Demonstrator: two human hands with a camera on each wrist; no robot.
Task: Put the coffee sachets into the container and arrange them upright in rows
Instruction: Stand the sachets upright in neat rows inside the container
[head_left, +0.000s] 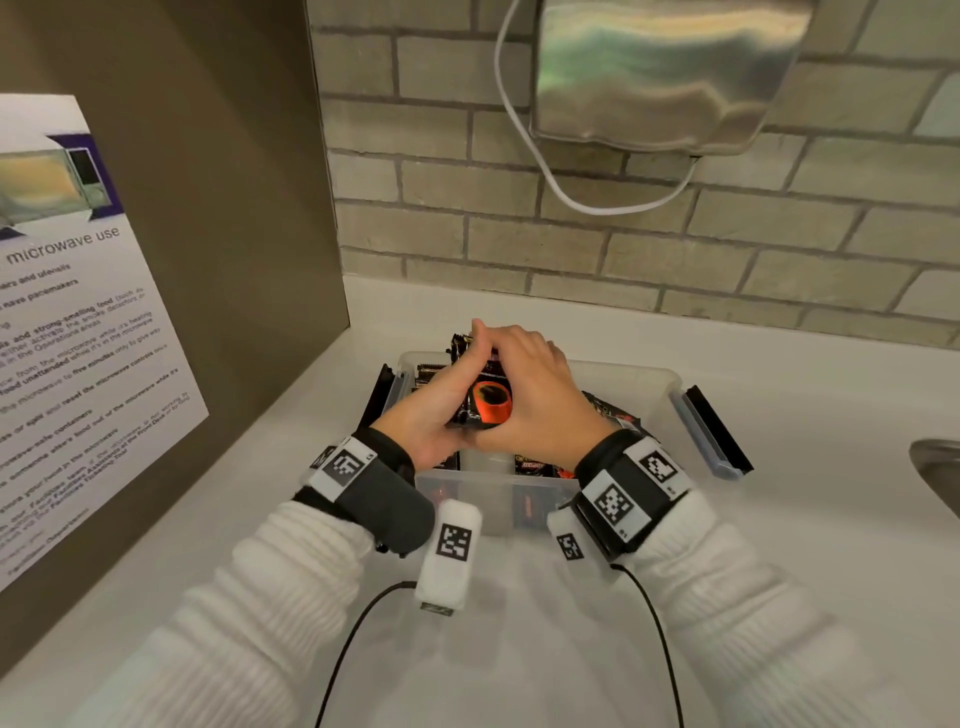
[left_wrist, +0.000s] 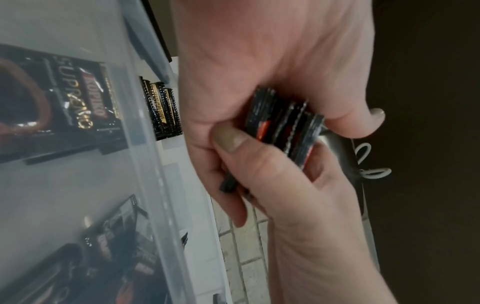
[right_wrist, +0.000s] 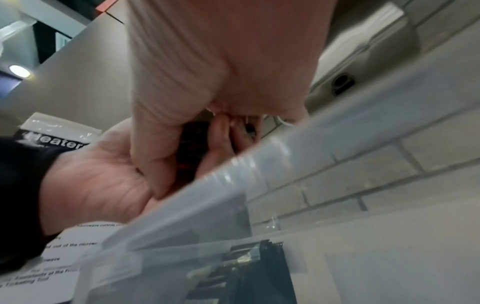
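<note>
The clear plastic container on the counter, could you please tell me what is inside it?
Black coffee sachets lie loose inside the clear plastic container; both hands, gripping a stack of sachets, cover its middle.

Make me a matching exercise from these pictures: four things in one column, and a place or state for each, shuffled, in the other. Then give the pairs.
Things
1. stack of sachets
2. container
3. microwave notice
4. white cable

Places or states
A. fixed to the brown panel on the left
B. gripped between the left hand and the right hand
C. hangs in a loop on the brick wall
D. stands open on the white counter

Pairs: 1-B, 2-D, 3-A, 4-C
</note>
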